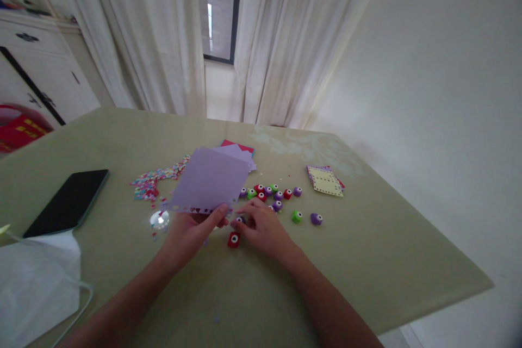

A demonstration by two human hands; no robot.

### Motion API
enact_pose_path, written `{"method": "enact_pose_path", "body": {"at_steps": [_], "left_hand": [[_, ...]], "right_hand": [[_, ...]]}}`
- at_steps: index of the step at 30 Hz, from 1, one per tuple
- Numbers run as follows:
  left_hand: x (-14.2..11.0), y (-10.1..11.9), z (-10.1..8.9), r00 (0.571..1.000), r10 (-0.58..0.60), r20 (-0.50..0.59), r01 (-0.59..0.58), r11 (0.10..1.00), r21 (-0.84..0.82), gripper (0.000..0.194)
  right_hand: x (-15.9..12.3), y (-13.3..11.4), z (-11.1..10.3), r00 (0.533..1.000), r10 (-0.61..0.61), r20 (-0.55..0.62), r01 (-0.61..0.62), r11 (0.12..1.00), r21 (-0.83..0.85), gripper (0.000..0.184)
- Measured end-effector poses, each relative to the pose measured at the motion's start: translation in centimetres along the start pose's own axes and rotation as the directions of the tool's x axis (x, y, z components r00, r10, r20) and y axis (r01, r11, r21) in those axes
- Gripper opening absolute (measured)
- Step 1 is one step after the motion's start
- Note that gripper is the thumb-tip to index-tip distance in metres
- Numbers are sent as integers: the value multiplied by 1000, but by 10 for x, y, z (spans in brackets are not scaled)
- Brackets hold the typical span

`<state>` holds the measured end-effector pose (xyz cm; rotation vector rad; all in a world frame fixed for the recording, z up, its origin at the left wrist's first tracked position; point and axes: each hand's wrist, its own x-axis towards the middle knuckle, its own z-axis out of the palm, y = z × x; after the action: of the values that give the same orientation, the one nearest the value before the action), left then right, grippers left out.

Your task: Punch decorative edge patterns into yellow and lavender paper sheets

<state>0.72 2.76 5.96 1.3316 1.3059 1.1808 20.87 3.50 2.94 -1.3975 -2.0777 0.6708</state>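
My left hand point(190, 234) grips the lower edge of a lilac paper sheet point(212, 176), thumb on top and fingers beneath. Small hearts and other shapes are punched in a row along that edge. Close to the sheet's lower right corner, my right hand point(263, 228) has its fingers closed around a small purple craft punch point(239, 219); the fingers partly cover it. Just below, a red craft punch point(234, 239) rests on the table. Several purple, green and red punches point(278, 196) lie in a group beyond my right hand.
Colourful confetti point(157, 179) is scattered left of the sheet, near a shiny round piece point(159, 220). A black phone point(69, 201) and a white mask point(41, 283) occupy the left side. More coloured paper point(240, 152) lies behind; punched cards point(325, 180) are stacked at right.
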Motion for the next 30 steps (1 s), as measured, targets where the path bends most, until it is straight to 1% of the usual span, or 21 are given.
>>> {"method": "enact_pose_path", "body": {"at_steps": [2,4,5,7,9,15,17,19,21,22,23,24,25,26,27,28,30], "left_hand": [[0,0,0,1000,-3,-10,3,1000,-12,33],[0,0,1,1000,-21,-4,20,999,-31,35],[0,-1,1,999,-36,2,36,998,-45,36],[0,-2,2,997,-75,9,75,994,-79,38],[1,-2,3,995,-102,11,103,989,-107,40],[3,-1,3,994,-107,20,109,984,-138,42],[3,-2,3,993,-114,26,116,984,-136,42],[3,-4,3,993,-116,19,118,984,-136,42],[4,-5,3,994,-112,-2,110,984,-137,41],[4,-6,4,994,-106,-14,103,985,-136,41],[4,-6,4,995,-99,-23,95,987,-132,41],[4,-6,4,995,-91,-31,86,988,-127,40],[4,-5,4,996,-85,-35,80,989,-121,40],[4,-5,4,996,-80,-39,75,990,-117,39],[4,-5,4,996,-78,-44,72,991,-112,39],[4,-5,4,996,-76,-44,71,992,-107,38],[4,-5,4,997,-71,-38,67,993,-96,38]], "right_hand": [[3,5,-2,994,-14,-105,11,1000,-23,22],[8,14,-5,977,-21,-211,-11,989,-147,27],[10,18,-7,972,-23,-232,-33,971,-236,29],[12,24,-9,977,-19,-210,-69,913,-403,32],[14,26,-10,985,-7,-174,-80,868,-491,32],[16,23,-7,978,1,-211,-109,858,-503,38],[17,22,-6,980,0,-201,-102,863,-495,32],[17,22,-5,980,-12,-197,-79,889,-451,24],[17,23,-5,971,-15,-238,-62,948,-312,20],[16,23,-4,962,8,-273,-61,981,-186,18],[16,22,-4,952,53,-300,-60,998,-13,18],[15,22,-3,946,112,-305,-54,980,190,21],[15,21,-3,945,173,-276,-52,917,395,25],[15,19,-3,949,222,-224,-57,819,571,31],[14,17,-3,954,254,-161,-68,703,708,36],[13,14,-3,956,275,-100,-85,587,805,41],[12,6,-5,949,315,6,-133,382,915,49]]}}
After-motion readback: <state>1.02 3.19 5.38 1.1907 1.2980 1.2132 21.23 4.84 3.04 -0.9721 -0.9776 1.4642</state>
